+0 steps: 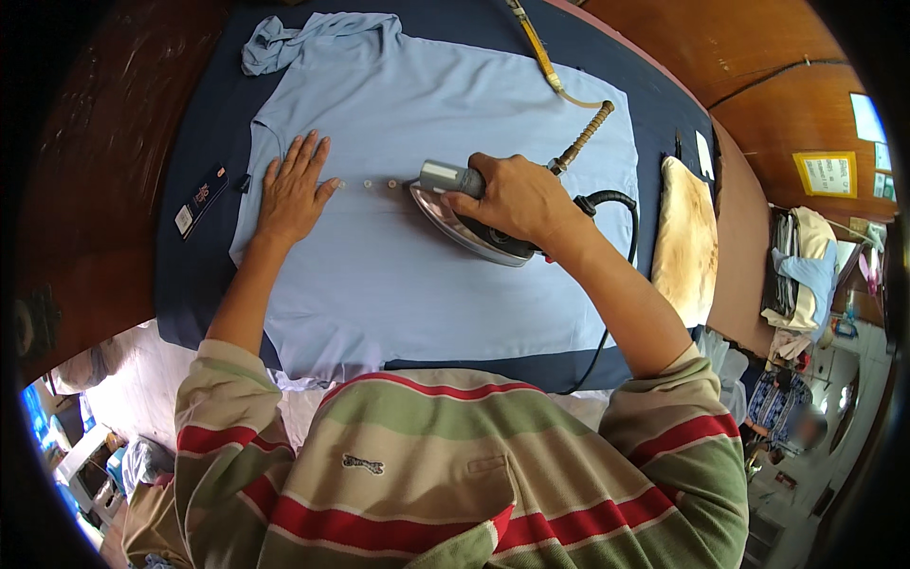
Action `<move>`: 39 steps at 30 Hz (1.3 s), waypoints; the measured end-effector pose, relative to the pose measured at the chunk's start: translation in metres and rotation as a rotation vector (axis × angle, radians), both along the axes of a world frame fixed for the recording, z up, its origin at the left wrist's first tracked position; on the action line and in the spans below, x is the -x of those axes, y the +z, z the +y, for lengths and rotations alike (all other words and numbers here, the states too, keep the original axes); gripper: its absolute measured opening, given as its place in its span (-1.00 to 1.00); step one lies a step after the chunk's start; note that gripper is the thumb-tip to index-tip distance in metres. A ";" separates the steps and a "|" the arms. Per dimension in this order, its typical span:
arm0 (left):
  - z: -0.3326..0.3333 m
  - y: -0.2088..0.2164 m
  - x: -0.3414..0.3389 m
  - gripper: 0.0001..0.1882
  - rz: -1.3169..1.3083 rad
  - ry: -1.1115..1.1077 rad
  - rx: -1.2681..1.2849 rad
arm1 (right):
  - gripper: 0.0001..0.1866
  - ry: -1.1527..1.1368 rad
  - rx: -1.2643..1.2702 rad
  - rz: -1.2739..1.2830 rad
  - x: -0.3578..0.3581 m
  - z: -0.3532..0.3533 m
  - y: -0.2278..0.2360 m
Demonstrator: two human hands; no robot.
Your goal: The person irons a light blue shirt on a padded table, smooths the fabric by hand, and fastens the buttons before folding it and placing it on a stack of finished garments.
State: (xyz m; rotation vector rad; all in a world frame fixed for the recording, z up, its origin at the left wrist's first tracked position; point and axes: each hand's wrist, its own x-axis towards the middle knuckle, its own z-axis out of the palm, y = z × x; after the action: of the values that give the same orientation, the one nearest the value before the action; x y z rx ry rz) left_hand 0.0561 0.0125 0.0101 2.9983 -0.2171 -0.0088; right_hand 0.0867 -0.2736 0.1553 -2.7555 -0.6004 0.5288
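Note:
A light blue shirt [379, 294] lies spread over a dark blue covered table, with a line of small buttons [368, 184] across its middle. My right hand [521, 197] is wrapped round the handle of a steam iron [455, 226], whose soleplate rests on the shirt with its tip toward the buttons. My left hand [294, 190] lies flat on the shirt, fingers spread, at the left end of the button line. One sleeve [270, 47] is bunched at the far left.
A hose [583, 137] and a black cord [633, 223] run from the iron. A scorched, cream folded cloth [684, 242] lies at the table's right. Dark tags [201, 201] lie at the left edge. Garments [801, 270] hang beyond, and another person [779, 398] is far right.

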 end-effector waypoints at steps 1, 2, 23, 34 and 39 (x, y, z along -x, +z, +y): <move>0.006 -0.003 0.000 -0.39 -0.013 0.003 -0.011 | -0.46 0.026 0.036 0.029 -0.001 -0.001 0.000; 0.008 -0.006 0.000 -0.40 -0.019 0.005 0.000 | -0.45 0.050 0.075 0.061 -0.001 0.000 0.004; 0.034 0.010 0.098 -0.69 -0.402 0.489 0.270 | -0.51 0.072 -0.117 0.263 0.045 -0.015 0.040; 0.055 -0.001 0.125 -0.70 -0.257 0.601 0.229 | -0.53 0.161 -0.316 0.166 0.035 0.137 0.018; 0.065 -0.002 0.122 -0.78 -0.265 0.552 0.201 | -0.50 0.173 -0.246 0.116 0.038 0.172 0.012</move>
State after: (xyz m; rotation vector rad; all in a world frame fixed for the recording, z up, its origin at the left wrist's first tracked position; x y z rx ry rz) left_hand -0.0657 0.0777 0.0077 2.7440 0.5521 0.4362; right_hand 0.0487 -0.1020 0.1673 -2.4390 -0.8209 0.6037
